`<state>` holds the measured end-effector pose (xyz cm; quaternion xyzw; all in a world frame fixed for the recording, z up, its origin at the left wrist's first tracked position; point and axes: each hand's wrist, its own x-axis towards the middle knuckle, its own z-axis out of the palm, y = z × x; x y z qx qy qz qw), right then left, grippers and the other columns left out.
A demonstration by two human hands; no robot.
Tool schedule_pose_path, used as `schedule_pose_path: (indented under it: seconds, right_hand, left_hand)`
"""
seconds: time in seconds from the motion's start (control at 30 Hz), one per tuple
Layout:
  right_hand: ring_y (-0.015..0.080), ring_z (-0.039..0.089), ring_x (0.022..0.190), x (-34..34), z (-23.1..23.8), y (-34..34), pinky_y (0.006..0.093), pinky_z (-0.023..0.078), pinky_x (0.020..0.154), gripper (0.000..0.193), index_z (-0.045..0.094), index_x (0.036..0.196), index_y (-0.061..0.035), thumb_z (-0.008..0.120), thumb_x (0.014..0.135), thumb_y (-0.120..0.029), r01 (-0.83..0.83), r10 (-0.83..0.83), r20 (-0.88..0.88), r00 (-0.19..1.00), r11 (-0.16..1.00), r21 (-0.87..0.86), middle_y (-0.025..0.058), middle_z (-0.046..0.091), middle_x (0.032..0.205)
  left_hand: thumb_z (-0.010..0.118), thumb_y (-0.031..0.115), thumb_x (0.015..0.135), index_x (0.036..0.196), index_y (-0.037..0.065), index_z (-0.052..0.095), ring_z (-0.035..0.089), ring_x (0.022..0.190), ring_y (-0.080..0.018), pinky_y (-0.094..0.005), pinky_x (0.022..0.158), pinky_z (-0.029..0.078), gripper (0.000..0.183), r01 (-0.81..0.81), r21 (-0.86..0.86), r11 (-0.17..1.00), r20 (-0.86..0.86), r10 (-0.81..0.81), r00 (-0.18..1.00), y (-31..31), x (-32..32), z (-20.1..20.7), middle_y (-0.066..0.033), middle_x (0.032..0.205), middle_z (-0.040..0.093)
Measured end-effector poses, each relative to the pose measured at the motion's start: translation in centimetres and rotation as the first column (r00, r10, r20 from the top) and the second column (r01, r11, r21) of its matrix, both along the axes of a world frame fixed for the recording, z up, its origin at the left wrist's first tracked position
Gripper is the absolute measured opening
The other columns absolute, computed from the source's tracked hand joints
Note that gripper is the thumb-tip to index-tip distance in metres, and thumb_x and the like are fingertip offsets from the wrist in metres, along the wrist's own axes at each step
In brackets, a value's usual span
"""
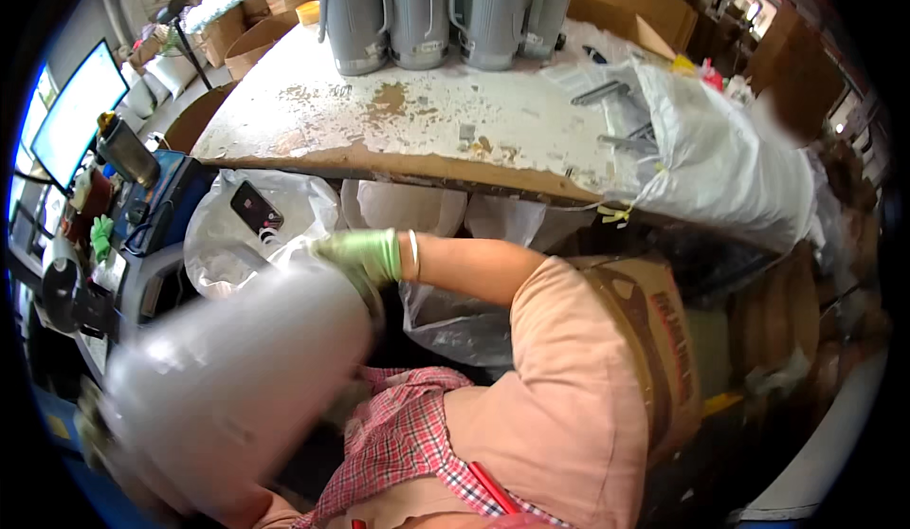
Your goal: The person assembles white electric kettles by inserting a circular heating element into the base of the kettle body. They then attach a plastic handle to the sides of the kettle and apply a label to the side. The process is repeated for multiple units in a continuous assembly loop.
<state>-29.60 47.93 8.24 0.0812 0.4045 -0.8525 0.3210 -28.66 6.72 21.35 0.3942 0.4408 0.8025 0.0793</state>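
Note:
A large grey plastic jug [237,368] lies tilted across my front on the left side, smeared by motion. My right hand [358,256], in a green-cuffed glove, grips its upper right end; the fingertips are partly hidden. At the lower left end, my gloved left hand [93,425] holds the jug, mostly hidden behind it and blurred. A curved grey handle [156,278] shows along the jug's upper left side. Just beyond my right hand, a phone [256,207] lies on a clear plastic bag [213,245].
Several matching grey jugs [417,17] stand at the back of the worn white table [313,112]. A white sack [730,169] with grey strip parts [630,117] lies at its right. A cardboard box [659,339] is by my right elbow. A screen [81,117] and metal tumbler [128,150] stand left.

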Motion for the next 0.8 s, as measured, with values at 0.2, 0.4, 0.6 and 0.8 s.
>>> schedule_pose_path:
  seconds: [0.2,0.4,0.6,0.8]
  right_hand:
    - [0.0158,0.069,0.078,6.1,-6.0,1.6,0.0334,0.056,0.075,0.048,0.073,0.100,-0.0100,0.054,0.101,-0.055,-0.172,0.244,-0.041,0.969,0.783,0.597,0.0042,0.077,0.099]
    - [0.0334,0.067,0.090,7.9,-4.7,35.1,0.0466,0.054,0.082,0.036,0.065,0.110,-0.0037,0.052,0.097,-0.035,0.245,0.032,-0.510,0.859,-0.902,0.356,0.0203,0.068,0.101]
    - [0.0433,0.067,0.107,19.9,-8.7,54.4,0.0500,0.053,0.091,0.073,0.065,0.132,-0.0097,0.056,0.089,-0.069,-0.172,-0.749,-0.533,0.394,-0.630,0.758,0.0287,0.068,0.115]
    - [0.0426,0.066,0.094,12.1,-7.9,41.4,0.0522,0.053,0.080,0.040,0.064,0.120,-0.0102,0.068,0.086,-0.031,0.349,-0.160,-0.707,0.689,-0.782,0.516,0.0205,0.068,0.109]
  left_hand:
    - [0.064,0.046,0.093,0.115,0.010,0.059,0.052,0.099,-0.0148,-0.0296,0.086,0.036,0.043,0.061,-0.164,0.985,-0.480,-0.134,0.867,2.0,-0.6,2.5,-0.0056,0.095,0.057]
    - [0.072,0.068,0.078,0.140,0.001,0.050,0.048,0.129,-0.0316,-0.0468,0.116,0.030,0.095,-0.488,-0.147,0.861,-0.679,0.271,0.682,3.3,2.4,0.4,-0.0164,0.127,0.054]
    - [0.085,0.042,0.067,0.123,-0.004,0.061,0.063,0.113,-0.0401,-0.0513,0.100,0.048,0.077,-0.850,-0.376,0.369,-0.840,0.253,0.480,8.9,8.3,-3.7,-0.0206,0.117,0.066]
    - [0.090,0.024,0.055,0.134,-0.001,0.056,0.057,0.123,-0.0373,-0.0451,0.103,0.046,0.089,-0.648,-0.600,0.469,-0.739,-0.014,0.673,10.9,8.9,-4.8,-0.0212,0.132,0.056]
